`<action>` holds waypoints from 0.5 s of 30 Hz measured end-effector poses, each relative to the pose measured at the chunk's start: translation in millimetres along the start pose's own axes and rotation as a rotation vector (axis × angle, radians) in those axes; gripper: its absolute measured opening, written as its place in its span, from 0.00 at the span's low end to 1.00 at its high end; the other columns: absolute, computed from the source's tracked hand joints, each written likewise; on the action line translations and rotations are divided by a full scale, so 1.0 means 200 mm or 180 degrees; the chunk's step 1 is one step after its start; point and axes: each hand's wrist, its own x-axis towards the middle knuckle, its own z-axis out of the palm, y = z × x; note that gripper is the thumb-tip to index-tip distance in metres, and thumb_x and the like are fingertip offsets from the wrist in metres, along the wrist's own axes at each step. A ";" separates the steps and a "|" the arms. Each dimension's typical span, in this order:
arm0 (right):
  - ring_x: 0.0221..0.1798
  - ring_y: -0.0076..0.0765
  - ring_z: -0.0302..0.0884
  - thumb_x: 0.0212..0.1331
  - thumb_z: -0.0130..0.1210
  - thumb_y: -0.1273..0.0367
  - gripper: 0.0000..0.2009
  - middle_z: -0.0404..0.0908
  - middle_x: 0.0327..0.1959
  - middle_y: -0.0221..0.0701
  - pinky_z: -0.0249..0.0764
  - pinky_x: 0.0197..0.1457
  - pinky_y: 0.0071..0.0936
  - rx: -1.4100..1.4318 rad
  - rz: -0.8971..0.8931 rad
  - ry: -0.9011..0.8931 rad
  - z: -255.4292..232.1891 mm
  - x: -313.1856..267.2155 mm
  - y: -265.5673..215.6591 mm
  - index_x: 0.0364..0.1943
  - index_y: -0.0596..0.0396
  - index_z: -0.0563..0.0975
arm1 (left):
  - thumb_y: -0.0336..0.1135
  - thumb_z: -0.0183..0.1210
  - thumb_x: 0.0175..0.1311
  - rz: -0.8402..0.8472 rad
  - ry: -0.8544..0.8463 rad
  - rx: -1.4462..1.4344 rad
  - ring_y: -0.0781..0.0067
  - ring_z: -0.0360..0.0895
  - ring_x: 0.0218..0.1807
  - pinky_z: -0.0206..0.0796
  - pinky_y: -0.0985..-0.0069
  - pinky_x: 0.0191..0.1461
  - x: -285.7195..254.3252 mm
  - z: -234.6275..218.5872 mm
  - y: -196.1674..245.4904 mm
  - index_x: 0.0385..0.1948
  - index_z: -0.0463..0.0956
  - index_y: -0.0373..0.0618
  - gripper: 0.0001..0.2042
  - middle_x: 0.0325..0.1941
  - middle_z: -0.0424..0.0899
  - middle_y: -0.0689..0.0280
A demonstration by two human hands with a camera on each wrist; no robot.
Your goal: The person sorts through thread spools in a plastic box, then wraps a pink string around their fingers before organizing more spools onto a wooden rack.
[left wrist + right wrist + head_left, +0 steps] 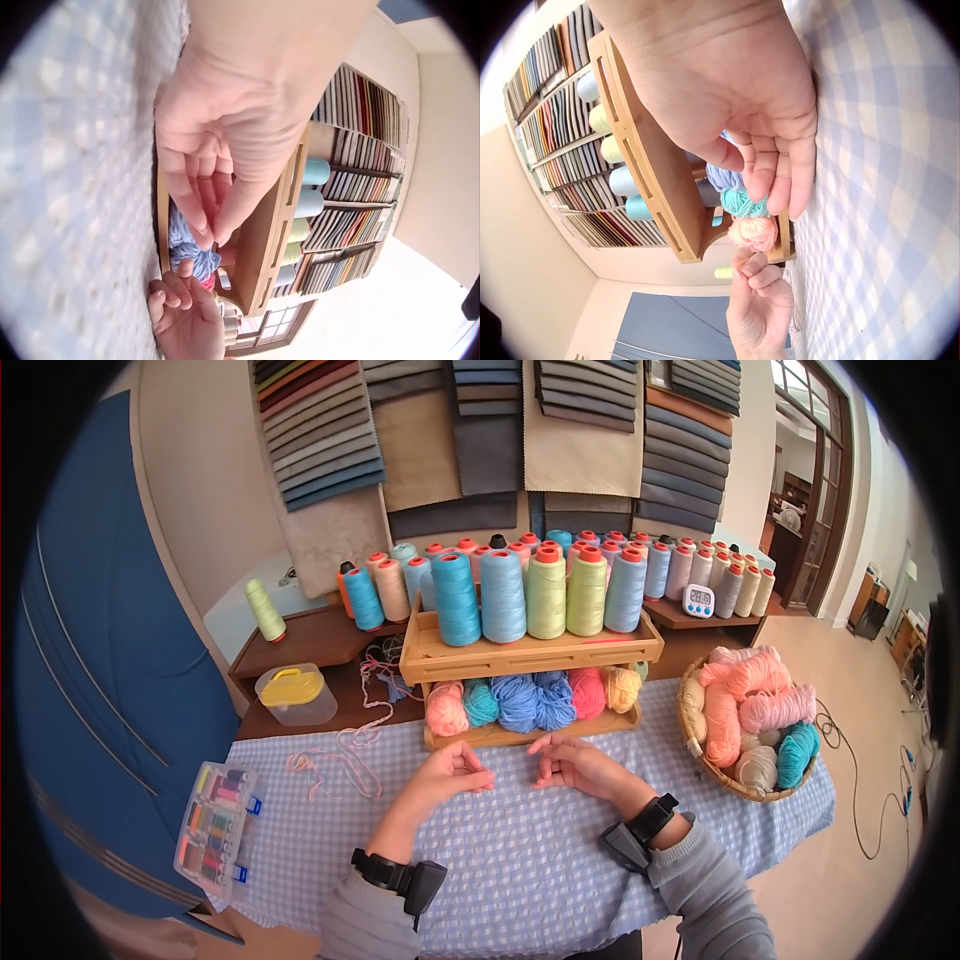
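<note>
Both hands are just above the checked tablecloth point(520, 840), in front of the wooden rack. My left hand point(447, 773) has loosely bent fingers, its thumb tip close to the index fingertip, with nothing seen between them. Facing it, my right hand point(583, 768) hangs loosely curled, and the right wrist view shows no object in it. Closest to the hands is the rack's lower shelf point(540, 734) with balls of yarn: blue yarn point(520, 702), a turquoise ball point(742, 203) and a peach ball point(753, 234) among them. Large thread cones point(503, 600) stand on its upper shelf point(520, 652).
At right sits a wicker basket point(700, 745) of yarn skeins. To the left are a clear thread box point(215, 825), a yellow-lidded tub point(297, 695) and loose pink yarn point(345, 755). A white timer point(698, 600) stands among cones at back right; fabric samples point(580, 440) hang behind.
</note>
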 end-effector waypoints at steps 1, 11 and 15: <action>0.31 0.27 0.72 0.63 0.38 0.70 0.10 0.71 0.25 0.30 0.74 0.49 0.32 0.0003 0.0003 0.0005 0.00 0.00 0.00 0.43 0.59 0.68 | 0.28 0.59 0.54 0.0006 -0.0094 -0.0038 0.77 0.77 0.35 0.68 0.82 0.38 0.00 0.01 0.00 0.29 0.69 0.42 0.07 0.31 0.78 0.64; 0.31 0.26 0.73 0.62 0.38 0.71 0.10 0.72 0.24 0.30 0.74 0.49 0.31 -0.0001 -0.0009 -0.0004 0.00 0.00 0.00 0.44 0.59 0.68 | 0.32 0.56 0.58 -0.0066 -0.0378 0.0278 0.80 0.76 0.35 0.67 0.84 0.39 0.04 0.01 -0.08 0.40 0.74 0.39 0.10 0.32 0.79 0.67; 0.32 0.26 0.72 0.63 0.38 0.69 0.10 0.71 0.25 0.30 0.73 0.49 0.33 0.0029 -0.0004 0.0014 0.01 -0.01 0.00 0.44 0.59 0.68 | 0.32 0.56 0.58 -0.0142 -0.0301 0.0262 0.81 0.76 0.36 0.67 0.85 0.38 0.03 0.02 -0.06 0.40 0.75 0.39 0.10 0.31 0.79 0.67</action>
